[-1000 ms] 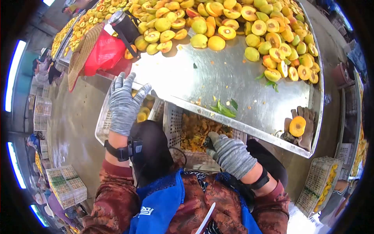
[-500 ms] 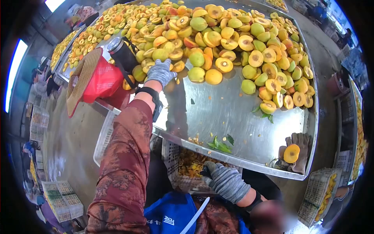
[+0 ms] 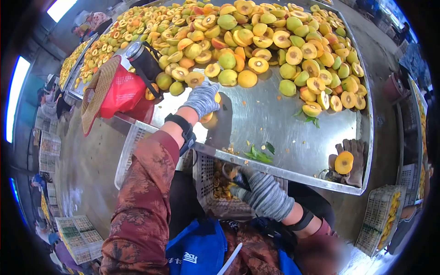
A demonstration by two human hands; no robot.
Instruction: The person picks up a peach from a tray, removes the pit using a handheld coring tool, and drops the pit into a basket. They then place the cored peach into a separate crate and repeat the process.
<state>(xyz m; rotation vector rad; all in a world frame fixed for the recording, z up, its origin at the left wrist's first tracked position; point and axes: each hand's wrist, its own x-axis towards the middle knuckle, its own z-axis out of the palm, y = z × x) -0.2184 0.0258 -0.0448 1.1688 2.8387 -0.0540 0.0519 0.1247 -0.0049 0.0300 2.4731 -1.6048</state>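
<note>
My left hand [image 3: 201, 100], in a grey knit glove, is over the near part of the metal table. Its fingers curl round yellow peach halves [image 3: 209, 121], partly hidden under the palm. My right hand [image 3: 268, 195], gloved alike, is closed on a small black-handled tool [image 3: 241, 178] with a curved metal end, below the table's front edge. Beneath it a plastic crate [image 3: 205, 176] holds yellow-brown fruit scraps. Beyond my left hand lies a large heap of halved peaches [image 3: 256, 41], several showing pits.
A black flask [image 3: 143, 62], a straw hat [image 3: 101, 87] and a red bag [image 3: 120, 94] stand at the left. Brown gloves [image 3: 355, 160] with a peach half [image 3: 343, 162] lie at the right corner of the metal table [image 3: 293, 158]. Leaves [image 3: 259, 155] are scattered on it. Other people work at both sides.
My left hand has drawn back from the heap toward the table's front edge, bringing peach halves with it. My right hand has turned slightly, and the tool's curved metal end now shows.
</note>
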